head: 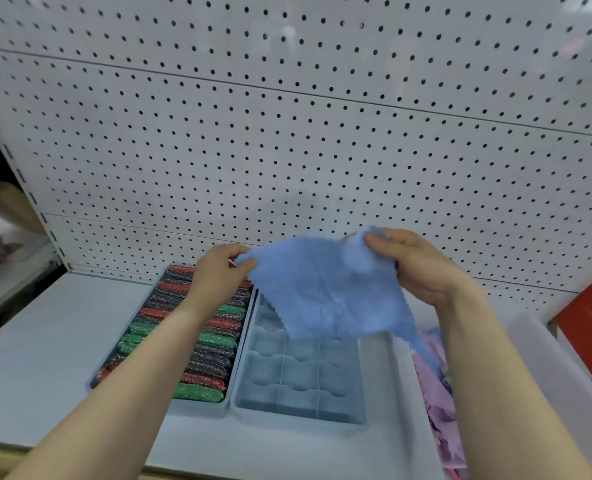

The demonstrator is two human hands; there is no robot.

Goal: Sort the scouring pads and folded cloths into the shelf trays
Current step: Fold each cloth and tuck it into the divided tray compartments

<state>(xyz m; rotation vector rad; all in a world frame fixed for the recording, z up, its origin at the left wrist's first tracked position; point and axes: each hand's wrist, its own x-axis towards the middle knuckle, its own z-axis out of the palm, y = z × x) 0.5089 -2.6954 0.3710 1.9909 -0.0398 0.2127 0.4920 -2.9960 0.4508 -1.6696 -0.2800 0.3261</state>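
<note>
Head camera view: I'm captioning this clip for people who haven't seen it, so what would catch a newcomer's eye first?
First, the blue cloth spread open in mid-air, pinched by the left hand and the right hand at its upper corners. Below left sits a tray packed with red, green and grey scouring pads; beside it, under the cloth, an empty divided tray. Behind rises a white pegboard.

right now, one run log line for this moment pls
stage: unfolded blue cloth held up | left hand: pinching | right hand: pinching | divided tray: empty | scouring pads: trayed
</note>
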